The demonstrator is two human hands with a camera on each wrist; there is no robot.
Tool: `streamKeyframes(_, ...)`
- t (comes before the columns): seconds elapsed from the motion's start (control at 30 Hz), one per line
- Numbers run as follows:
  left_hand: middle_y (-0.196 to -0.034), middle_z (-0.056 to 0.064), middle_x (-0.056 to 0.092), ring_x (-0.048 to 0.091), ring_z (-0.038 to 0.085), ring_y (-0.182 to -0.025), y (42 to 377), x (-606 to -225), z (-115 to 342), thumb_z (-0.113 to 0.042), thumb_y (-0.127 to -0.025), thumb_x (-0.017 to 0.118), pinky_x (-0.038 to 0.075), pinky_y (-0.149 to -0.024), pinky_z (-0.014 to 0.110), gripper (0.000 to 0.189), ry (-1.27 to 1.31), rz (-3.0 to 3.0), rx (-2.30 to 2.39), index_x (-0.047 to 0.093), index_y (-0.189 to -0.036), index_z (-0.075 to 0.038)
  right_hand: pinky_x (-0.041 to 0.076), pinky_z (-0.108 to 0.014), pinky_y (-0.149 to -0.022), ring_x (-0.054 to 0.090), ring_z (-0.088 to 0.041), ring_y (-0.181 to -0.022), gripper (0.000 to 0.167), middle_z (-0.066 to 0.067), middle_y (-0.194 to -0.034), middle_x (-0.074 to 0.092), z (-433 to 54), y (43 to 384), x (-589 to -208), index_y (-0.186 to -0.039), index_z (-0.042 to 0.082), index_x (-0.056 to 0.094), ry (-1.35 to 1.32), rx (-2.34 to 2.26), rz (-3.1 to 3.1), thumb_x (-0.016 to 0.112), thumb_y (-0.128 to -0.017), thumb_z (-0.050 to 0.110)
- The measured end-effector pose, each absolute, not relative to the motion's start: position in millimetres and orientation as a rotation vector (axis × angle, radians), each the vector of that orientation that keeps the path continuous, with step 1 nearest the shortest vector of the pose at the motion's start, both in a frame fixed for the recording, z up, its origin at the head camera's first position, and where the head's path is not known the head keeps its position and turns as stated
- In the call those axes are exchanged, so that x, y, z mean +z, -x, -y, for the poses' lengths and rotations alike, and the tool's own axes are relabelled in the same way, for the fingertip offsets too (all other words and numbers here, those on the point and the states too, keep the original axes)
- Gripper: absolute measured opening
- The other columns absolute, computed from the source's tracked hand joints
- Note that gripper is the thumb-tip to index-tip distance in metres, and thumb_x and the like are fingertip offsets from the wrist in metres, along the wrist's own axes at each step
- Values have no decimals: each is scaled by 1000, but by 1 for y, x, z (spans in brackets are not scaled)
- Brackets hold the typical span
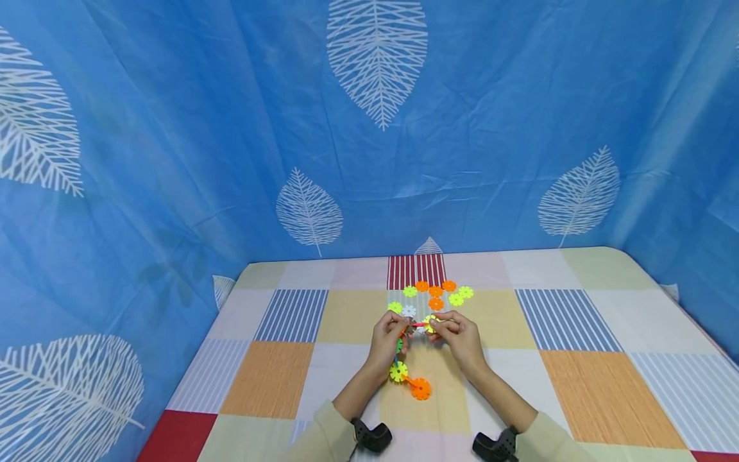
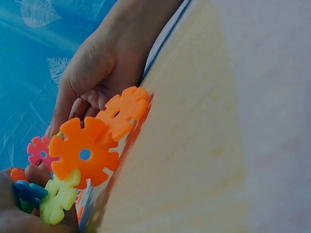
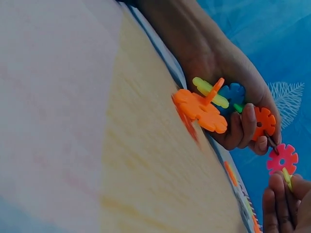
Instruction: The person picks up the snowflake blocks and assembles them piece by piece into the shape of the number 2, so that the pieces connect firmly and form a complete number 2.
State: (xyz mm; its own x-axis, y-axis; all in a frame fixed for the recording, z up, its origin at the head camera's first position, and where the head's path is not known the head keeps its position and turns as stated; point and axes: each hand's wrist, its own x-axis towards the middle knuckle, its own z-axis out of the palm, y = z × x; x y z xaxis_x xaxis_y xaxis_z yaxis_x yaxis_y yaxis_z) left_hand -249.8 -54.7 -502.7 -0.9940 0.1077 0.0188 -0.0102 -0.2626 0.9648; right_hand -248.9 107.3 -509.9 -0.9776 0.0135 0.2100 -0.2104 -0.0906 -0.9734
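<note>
My left hand (image 1: 382, 340) grips a chain of flower-shaped interlocking discs over the table. From it hang a blue disc (image 3: 233, 94), a yellow disc (image 1: 398, 371) and, at the bottom, an orange disc (image 1: 422, 389). Another orange disc (image 3: 265, 120) sits by the left fingers in the right wrist view. Between the two hands is a pink disc (image 3: 289, 156), seen edge-on from the head. Facing it, my right hand (image 1: 465, 340) pinches a yellow disc (image 1: 430, 323) between thumb and finger, right at the pink disc's edge.
Loose orange discs (image 1: 435, 291) and yellow-green discs (image 1: 465, 292) lie on the table beyond the hands. A white disc (image 1: 408, 311) is close behind the left fingers. The patchwork tablecloth (image 1: 346, 314) ends at a blue leaf-print curtain (image 1: 479, 128).
</note>
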Motion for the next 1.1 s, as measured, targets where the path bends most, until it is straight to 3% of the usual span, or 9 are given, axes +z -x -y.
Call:
streamKeyframes(0.1, -72, 8, 57, 41, 10, -43, 247, -495, 57, -7, -94, 51, 36, -40, 19, 11, -104, -1825, 2446, 51, -88, 2, 53, -27, -66, 64, -21, -64, 28, -15, -77, 67, -106, 250, -507, -104, -10, 60, -247, 2160, 2017, 64, -86, 11)
streamKeyframes(0.27, -73, 6, 55, 38, 8, -42, 246, -473, 66, -8, -94, 49, 34, -39, 18, 14, -43, -1774, 2517, 48, -82, -4, 47, -28, -77, 59, -19, -85, 27, -9, -98, 67, -100, 264, -504, -108, 2, 65, -275, 1773, 2157, 57, -92, 23)
streamKeyframes(0.4, -72, 6, 54, 37, 7, -42, 250, -460, 77, -10, -95, 48, 33, -39, 16, 15, 16, -1793, 2596, 47, -81, -5, 34, -44, -90, 47, -28, -106, 34, -15, -117, 58, -93, 284, -510, -115, 2, 61, -248, 1311, 2336, 54, -94, 27)
streamKeyframes(0.57, -74, 9, 56, 39, 9, -43, 254, -453, 91, -8, -95, 48, 35, -40, 16, 15, 65, -1857, 2632, 47, -81, -1, 12, -60, -103, 25, -38, -131, 59, -23, -139, 36, -70, 304, -516, -132, -1, 46, -301, 754, 2622, 51, -92, 41)
streamKeyframes(0.67, -77, 12, 57, 40, 10, -43, 257, -455, 95, -7, -95, 48, 35, -40, 17, 15, 72, -1884, 2632, 48, -82, 1, 4, -65, -101, 17, -36, -136, 54, -18, -145, 29, -55, 310, -515, -126, 3, 55, -440, 515, 2726, 46, -93, 45)
streamKeyframes(0.8, -76, 11, 57, 40, 10, -42, 264, -465, 97, -9, -95, 49, 33, -38, 18, 16, 80, -1850, 2648, 48, -82, 1, 3, -66, -100, 17, -31, -137, 41, -7, -147, 31, -50, 317, -513, -102, 14, 72, -554, 327, 2802, 41, -96, 41)
streamKeyframes(0.93, -71, 6, 56, 37, 9, -40, 270, -478, 95, -12, -95, 50, 30, -36, 19, 16, 103, -1791, 2661, 48, -82, -3, 3, -65, -101, 20, -28, -136, 37, -4, -146, 33, -62, 322, -513, -116, 18, 66, -523, 309, 2869, 39, -98, 37)
streamKeyframes(1.03, -69, 6, 55, 36, 9, -39, 271, -483, 91, -13, -94, 51, 31, -36, 18, 16, 130, -1792, 2662, 48, -80, -5, 4, -63, -102, 22, -31, -135, 40, -6, -145, 33, -76, 322, -514, -133, 21, 51, -496, 377, 2896, 36, -99, 35)
streamKeyframes(1.1, -70, 7, 55, 36, 8, -40, 270, -486, 87, -14, -94, 52, 32, -37, 17, 16, 147, -1815, 2643, 48, -81, -6, 5, -62, -103, 22, -33, -135, 41, -8, -145, 33, -86, 320, -514, -137, 22, 45, -476, 438, 2893, 35, -100, 35)
